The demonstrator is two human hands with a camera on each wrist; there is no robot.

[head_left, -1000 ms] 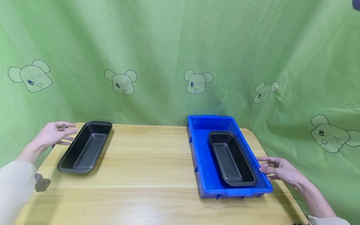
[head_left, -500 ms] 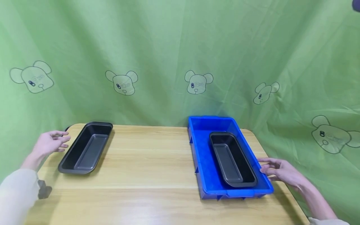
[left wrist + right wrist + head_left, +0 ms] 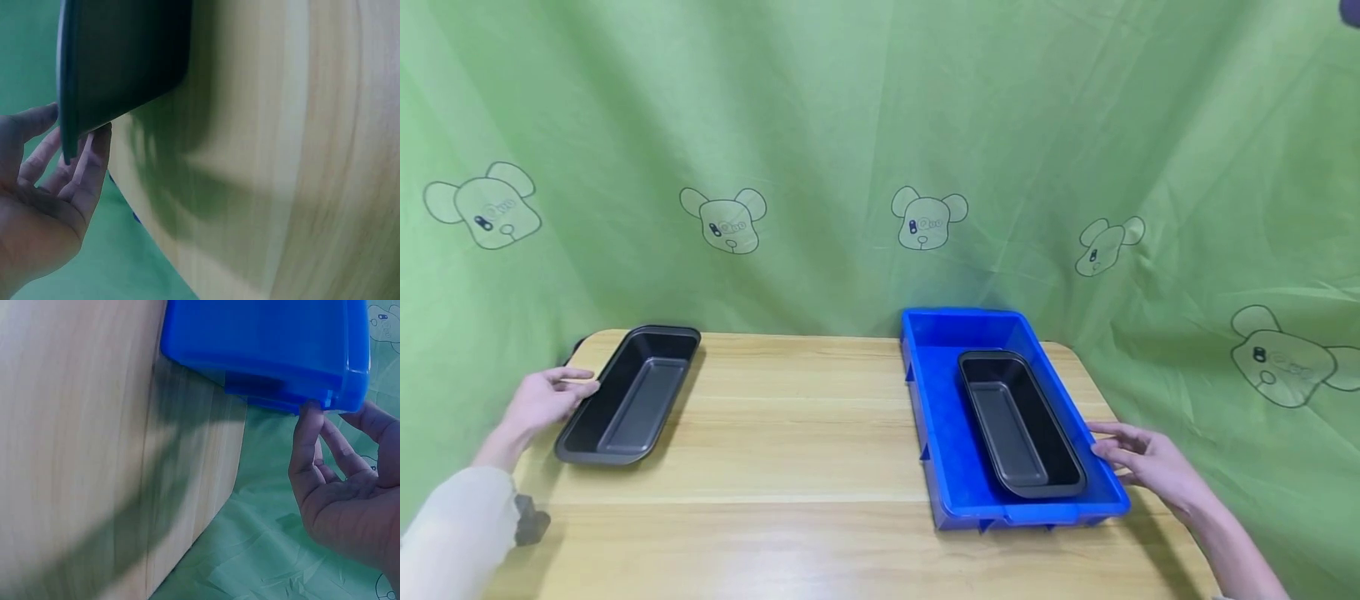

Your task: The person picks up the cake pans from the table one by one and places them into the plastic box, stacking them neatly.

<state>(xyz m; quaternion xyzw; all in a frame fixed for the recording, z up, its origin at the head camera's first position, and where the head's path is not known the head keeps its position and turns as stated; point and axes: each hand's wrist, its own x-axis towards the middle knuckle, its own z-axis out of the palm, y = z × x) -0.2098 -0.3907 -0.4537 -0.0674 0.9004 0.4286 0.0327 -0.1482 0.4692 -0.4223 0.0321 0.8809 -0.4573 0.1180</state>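
Note:
A dark loaf pan lies at the table's left side in the head view. My left hand pinches its outer long rim; in the left wrist view the thumb is on the rim of the pan and the fingers reach beneath it. At the right stands a shallow blue plastic bin with a second dark loaf pan inside. My right hand holds the bin's right rim, thumb on top. The right wrist view shows its fingers under the rim of the bin.
Both containers sit on a light wooden table, with bare wood between them. A green curtain printed with bear heads hangs behind and along both sides. The bin is near the table's right edge, the left pan near its left edge.
My left hand has drawn away from the left pan, moved nearer to me along its side, then come in to take its rim. The right hand stays at the bin's rim. Pans and bin have not moved.

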